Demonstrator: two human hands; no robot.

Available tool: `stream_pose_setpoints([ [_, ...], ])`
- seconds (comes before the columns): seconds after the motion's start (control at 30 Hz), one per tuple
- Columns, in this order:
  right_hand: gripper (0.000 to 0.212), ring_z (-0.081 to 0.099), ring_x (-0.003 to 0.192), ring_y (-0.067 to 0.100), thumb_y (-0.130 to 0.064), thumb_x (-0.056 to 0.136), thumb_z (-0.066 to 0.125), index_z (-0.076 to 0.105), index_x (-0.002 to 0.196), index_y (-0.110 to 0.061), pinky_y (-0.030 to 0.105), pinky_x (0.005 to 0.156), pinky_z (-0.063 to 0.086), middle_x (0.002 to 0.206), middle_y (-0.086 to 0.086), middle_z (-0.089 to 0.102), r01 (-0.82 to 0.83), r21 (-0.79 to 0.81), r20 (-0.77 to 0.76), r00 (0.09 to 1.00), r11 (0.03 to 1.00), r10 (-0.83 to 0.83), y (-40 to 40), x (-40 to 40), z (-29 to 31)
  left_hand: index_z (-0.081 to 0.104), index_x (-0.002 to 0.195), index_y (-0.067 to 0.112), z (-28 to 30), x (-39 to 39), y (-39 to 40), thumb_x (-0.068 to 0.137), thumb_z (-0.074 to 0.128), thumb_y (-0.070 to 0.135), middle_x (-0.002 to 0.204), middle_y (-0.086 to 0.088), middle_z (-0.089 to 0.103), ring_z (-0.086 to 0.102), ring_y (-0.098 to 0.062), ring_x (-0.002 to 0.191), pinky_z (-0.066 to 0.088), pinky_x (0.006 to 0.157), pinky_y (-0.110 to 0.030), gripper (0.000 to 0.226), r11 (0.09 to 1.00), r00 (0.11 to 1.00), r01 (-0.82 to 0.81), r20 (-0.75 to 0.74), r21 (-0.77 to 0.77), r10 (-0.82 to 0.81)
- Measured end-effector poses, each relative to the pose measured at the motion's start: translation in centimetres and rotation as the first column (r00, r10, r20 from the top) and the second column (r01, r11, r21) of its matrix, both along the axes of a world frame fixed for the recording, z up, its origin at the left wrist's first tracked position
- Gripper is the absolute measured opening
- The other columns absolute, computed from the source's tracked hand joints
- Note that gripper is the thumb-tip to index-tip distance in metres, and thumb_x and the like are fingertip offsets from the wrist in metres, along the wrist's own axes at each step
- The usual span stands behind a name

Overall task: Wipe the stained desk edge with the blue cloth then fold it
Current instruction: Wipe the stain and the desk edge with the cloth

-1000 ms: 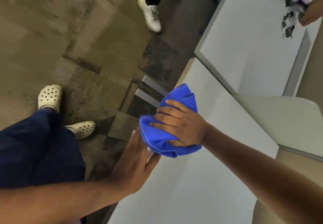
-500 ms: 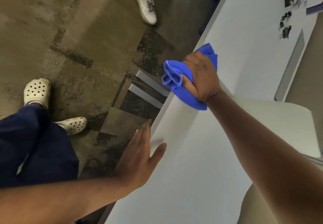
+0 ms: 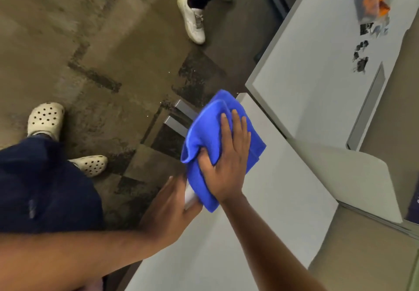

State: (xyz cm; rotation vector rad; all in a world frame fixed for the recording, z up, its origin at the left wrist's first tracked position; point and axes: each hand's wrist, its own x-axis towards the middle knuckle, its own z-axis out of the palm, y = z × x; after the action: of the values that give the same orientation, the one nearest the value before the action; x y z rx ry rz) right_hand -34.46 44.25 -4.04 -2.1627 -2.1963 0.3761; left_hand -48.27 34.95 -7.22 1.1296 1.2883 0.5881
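The blue cloth [image 3: 210, 131] is bunched over the left edge of the white desk [image 3: 283, 200]. My right hand [image 3: 226, 161] presses flat on the cloth with fingers spread and thumb tucked into a fold, holding it against the desk edge. My left hand [image 3: 167, 209] rests open against the desk's side edge just below the cloth, fingers flat, touching the cloth's lower end. The part of the edge under the cloth is hidden.
A second white desk [image 3: 317, 52] adjoins at the far end, with small dark clips [image 3: 360, 57] and an orange-and-grey bag [image 3: 371, 2]. Another person's white shoe [image 3: 192, 18] stands on the carpet. Metal desk legs [image 3: 179, 118] show below the edge. My own clogs [image 3: 45, 118] are at left.
My right hand has drawn the cloth back along the desk edge toward me, from the far corner down to my left hand, and now lies flatter on it. My left hand stayed at the edge.
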Motion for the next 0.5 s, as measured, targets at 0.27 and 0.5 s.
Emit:
stream_pose_setpoints([
  [0.27,0.069,0.044,0.147,0.03,-0.029,0.086,0.062,0.048,0.152,-0.012,0.045,0.128,0.03,0.158,0.01,0.05,0.251,0.049,-0.085,0.965,0.967,-0.247,7.5,-0.6,0.8,0.034,0.154,0.029,-0.1,0.3,-0.6,0.101,0.052,0.061,0.145,0.001,0.058,0.056,-0.026,0.135,0.048,0.109,-0.047,0.064,0.986,0.996,0.086,0.014,-0.142,-0.084],
  [0.5,0.026,0.055,0.067,0.018,-0.041,0.101,0.052,0.059,0.09,-0.018,0.031,0.065,0.038,0.072,-0.008,0.057,0.305,-0.001,0.104,0.947,0.952,-0.303,13.3,1.6,0.2,0.022,0.157,0.039,-0.7,0.5,-1.1,0.094,0.033,0.084,0.159,0.007,0.049,0.033,-0.028,0.157,0.039,0.121,-0.052,0.077,0.985,0.995,0.1,0.004,-0.141,-0.1],
])
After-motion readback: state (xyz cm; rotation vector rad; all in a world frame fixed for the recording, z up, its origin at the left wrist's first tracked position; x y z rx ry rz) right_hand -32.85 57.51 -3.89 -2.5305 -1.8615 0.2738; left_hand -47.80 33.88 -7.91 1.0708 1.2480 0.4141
